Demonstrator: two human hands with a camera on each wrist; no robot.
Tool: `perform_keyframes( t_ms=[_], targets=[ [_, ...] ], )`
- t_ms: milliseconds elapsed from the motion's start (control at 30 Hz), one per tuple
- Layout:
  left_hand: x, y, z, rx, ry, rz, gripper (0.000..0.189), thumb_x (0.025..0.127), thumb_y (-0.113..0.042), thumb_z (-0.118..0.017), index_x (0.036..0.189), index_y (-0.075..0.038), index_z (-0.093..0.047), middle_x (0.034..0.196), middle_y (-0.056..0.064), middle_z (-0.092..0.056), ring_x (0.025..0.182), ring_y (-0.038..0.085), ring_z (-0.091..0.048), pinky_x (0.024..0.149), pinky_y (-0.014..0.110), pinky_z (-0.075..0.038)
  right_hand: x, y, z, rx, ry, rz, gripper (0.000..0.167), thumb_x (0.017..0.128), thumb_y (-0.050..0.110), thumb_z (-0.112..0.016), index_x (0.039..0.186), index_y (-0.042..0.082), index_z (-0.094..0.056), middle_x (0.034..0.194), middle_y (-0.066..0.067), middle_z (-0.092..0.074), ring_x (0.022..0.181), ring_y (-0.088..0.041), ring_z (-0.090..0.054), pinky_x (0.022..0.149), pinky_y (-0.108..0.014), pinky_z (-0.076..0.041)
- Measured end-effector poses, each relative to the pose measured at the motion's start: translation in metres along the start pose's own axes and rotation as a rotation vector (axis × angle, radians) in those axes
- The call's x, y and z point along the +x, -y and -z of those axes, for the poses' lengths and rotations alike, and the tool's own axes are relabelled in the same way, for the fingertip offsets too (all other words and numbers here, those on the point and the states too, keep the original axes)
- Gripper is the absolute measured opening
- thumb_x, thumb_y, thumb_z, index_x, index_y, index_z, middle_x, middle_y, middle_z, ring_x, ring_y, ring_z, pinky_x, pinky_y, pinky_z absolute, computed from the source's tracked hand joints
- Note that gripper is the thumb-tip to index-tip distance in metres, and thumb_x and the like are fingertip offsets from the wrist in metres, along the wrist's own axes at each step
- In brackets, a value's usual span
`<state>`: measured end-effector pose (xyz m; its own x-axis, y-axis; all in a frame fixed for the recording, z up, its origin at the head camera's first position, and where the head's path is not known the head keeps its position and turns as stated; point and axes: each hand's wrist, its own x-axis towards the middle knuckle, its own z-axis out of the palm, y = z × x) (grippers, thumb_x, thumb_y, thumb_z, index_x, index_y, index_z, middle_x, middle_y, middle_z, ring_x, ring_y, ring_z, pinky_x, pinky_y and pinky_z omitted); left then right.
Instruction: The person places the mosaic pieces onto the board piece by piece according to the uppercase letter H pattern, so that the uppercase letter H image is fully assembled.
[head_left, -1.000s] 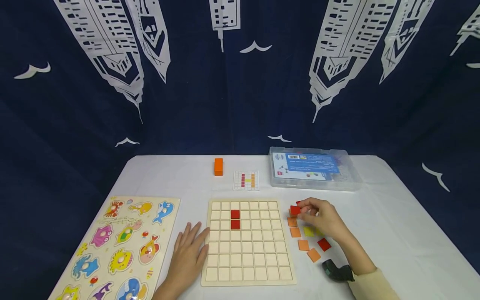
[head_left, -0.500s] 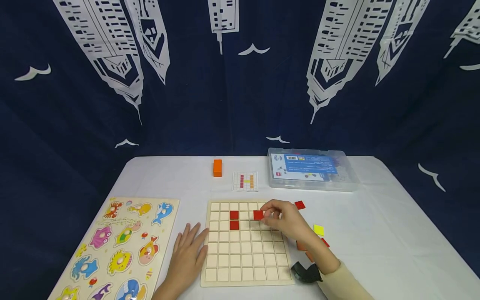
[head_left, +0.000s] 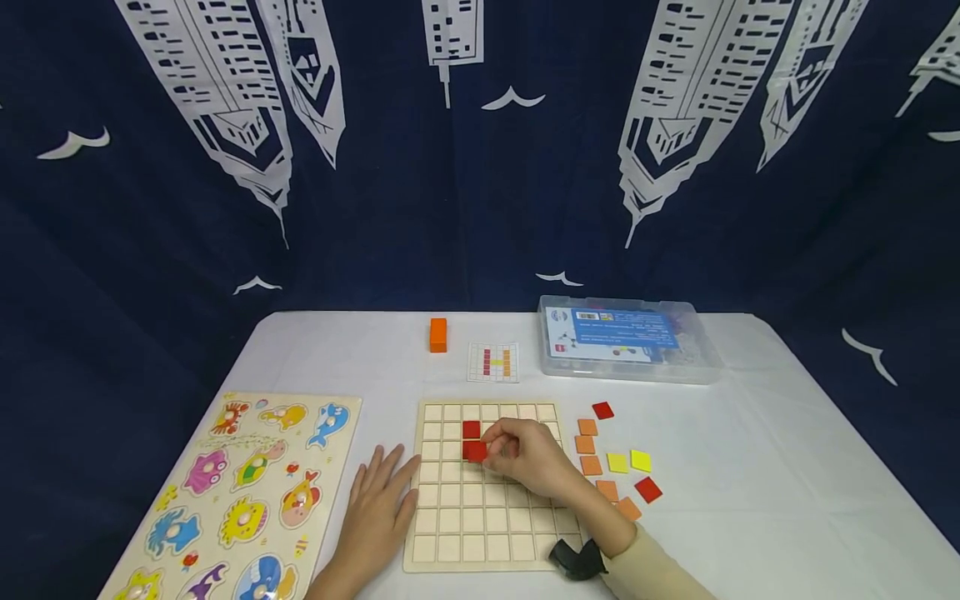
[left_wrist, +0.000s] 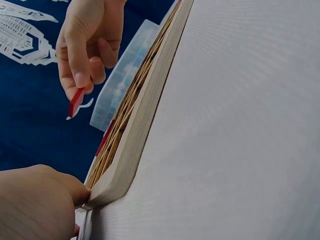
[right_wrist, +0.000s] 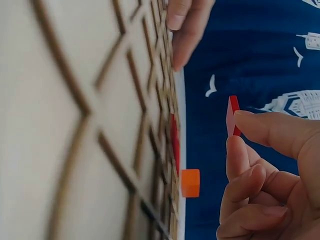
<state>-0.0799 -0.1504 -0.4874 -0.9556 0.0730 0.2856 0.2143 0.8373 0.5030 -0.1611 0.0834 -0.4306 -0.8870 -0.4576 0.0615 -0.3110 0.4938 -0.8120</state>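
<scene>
Has brought one red tile (head_left: 477, 452) leftward over the grid board (head_left: 497, 521) since the earlier frame, pinching it above the cells with the fingers of the right hand (head_left: 528, 454), near two seated red tiles (head_left: 471, 429) in the third column; keeps the left hand (head_left: 377, 508) at the board's left edge with fingers spread. Can see a clear plastic box (head_left: 633, 368) with indistinct contents on the white tabletop (head_left: 750, 450), with loose tiles (head_left: 591, 465) right of the board and a navy printed curtain (head_left: 480, 208) behind.
</scene>
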Motion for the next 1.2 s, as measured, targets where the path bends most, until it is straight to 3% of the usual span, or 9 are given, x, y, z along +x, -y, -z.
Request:
perform_keyframes(
  t_ms=[267, 533, 1200],
  targets=[
    [0.0, 0.001, -0.001, 0.008, -0.009, -0.004, 0.041, 0.093, -0.013, -0.062, 0.134, -0.009, -0.059, 0.145, 0.02, -0.049, 0.142, 0.047, -0.031, 0.113, 0.065, -0.019, 0.002, -0.008, -0.008, -0.038, 0.001, 0.013, 0.017, 0.077, 0.006, -0.078, 0.092, 0.009, -0.069, 0.073, 0.008, -0.063, 0.054, -0.002, -0.044, 0.05, -0.018, -0.038],
    [0.0, 0.001, -0.002, -0.001, -0.006, -0.001, 0.041, 0.093, -0.013, -0.061, 0.134, -0.009, -0.059, 0.145, 0.02, -0.049, 0.142, 0.047, -0.031, 0.113, 0.065, -0.019, 0.003, -0.016, -0.012, -0.03, 0.052, 0.015, 0.019, 0.077, 0.006, -0.08, 0.091, 0.007, -0.068, 0.072, 0.007, -0.063, 0.055, -0.001, -0.044, 0.051, -0.017, -0.039],
    [0.0, 0.0, 0.0, -0.006, 0.006, 0.009, 0.042, 0.094, -0.014, -0.06, 0.135, -0.01, -0.058, 0.147, 0.019, -0.047, 0.143, 0.046, -0.029, 0.114, 0.065, -0.017, 0.005, -0.016, -0.017, -0.123, 0.084, 0.083, 0.019, 0.074, 0.004, -0.081, 0.087, 0.007, -0.067, 0.07, 0.006, -0.064, 0.055, 0.0, -0.045, 0.053, -0.018, -0.04]
  ],
)
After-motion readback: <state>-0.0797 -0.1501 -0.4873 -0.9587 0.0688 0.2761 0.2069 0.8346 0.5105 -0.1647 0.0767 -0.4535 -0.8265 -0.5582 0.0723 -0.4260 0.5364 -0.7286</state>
